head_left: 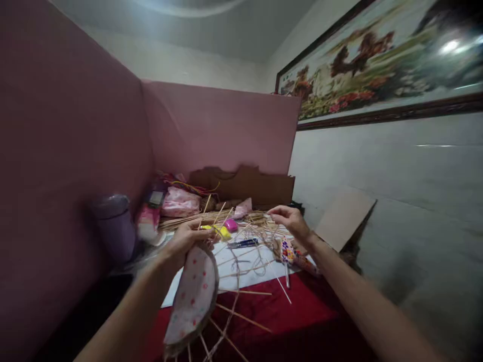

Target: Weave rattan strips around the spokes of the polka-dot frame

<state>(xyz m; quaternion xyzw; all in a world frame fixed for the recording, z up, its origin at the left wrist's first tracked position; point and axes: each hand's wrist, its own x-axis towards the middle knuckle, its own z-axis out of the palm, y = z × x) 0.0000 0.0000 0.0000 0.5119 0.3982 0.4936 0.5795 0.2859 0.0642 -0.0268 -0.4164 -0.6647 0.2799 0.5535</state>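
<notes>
My left hand (186, 241) is closed on the upper rim of a round basket base covered in white cloth with small red dots (194, 296), held upright over the red cloth (302, 306). Thin cane spokes (241, 317) stick out from its lower edge. My right hand (289, 221) reaches forward over a tangle of cane strands (260, 226), fingers curled in a pinch; whether a strand is in them I cannot make out.
On a white sheet (230, 269) lie a blue tool (243, 244), a pink object (231, 224) and a yellow one (222, 232). A purple tumbler (113, 226) stands at the left. Pink partition boards, cardboard (345, 216) and a framed painting (381, 65) surround the spot.
</notes>
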